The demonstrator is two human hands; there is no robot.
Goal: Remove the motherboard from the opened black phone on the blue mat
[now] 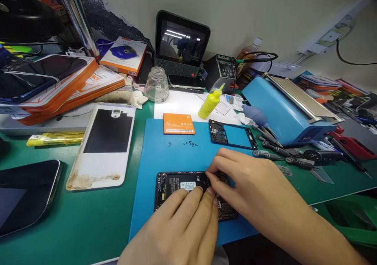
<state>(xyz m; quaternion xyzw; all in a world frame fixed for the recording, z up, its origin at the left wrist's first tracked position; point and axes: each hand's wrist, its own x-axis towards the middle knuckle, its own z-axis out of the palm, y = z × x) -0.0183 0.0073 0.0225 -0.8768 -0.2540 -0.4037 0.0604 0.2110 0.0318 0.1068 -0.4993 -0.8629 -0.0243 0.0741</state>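
A black opened smartphone with its back removed (188,186) lies flat on a blue rubbery work mat (153,155) spread over the green counter (88,218), at 6 o'clock in the view. The left hand (182,225) rests on the phone's lower half, fingers (196,200) pressed together and laid flat to steady it. The right hand (250,190) comes in from 4 o'clock; its fingertips (210,174) are bunched at the phone's upper edge, seemingly pinching a small part, though what they hold cannot be made out.

The phone looks light, thin and stiff, with exposed circuitry that is probably fragile; the outer edges seem the safest place to hold it.

At 12 o'clock from the phone sit tiny loose dark screws (185,143), an orange rectangular battery (178,123) and a black plastic phone frame (232,135). A yellow squeeze bottle (209,103) leans beyond. A white phone back cover (103,147) lies at 10 o'clock, and dark-handled screwdrivers (273,149) at 2 o'clock.
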